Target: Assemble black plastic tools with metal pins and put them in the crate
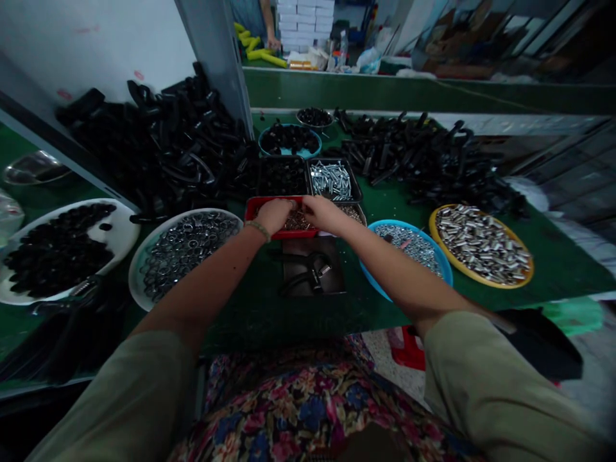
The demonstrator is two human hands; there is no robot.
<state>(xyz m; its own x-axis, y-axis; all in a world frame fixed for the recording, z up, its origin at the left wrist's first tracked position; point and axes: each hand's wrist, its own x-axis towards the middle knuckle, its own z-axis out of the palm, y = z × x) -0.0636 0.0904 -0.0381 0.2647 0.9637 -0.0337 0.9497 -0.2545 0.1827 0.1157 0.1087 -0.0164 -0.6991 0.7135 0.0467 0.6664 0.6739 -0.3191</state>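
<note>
My left hand [275, 215] reaches into the left side of a red tray [289, 235] of small copper-coloured metal parts [294, 222]. Its fingers are drawn together at the parts, and whatever they pinch is too small to name. From the right, my right hand [323, 213] bends over the same tray's right edge. Those fingertips are pressed together too, with their contents hidden. Nearer to me, a black curved plastic part [312, 274] with a small shiny metal piece lies on a dark flat plate [337, 263], touched by neither hand.
Silver screws [331, 179] fill a black tray behind. Basins of metal rings [192, 244], small silver parts [409, 244] and metal cylinders [481, 244] flank my arms. Black parts heap at left [168, 141] and right [409, 151]. Another person's hand [273, 42] shows across the bench.
</note>
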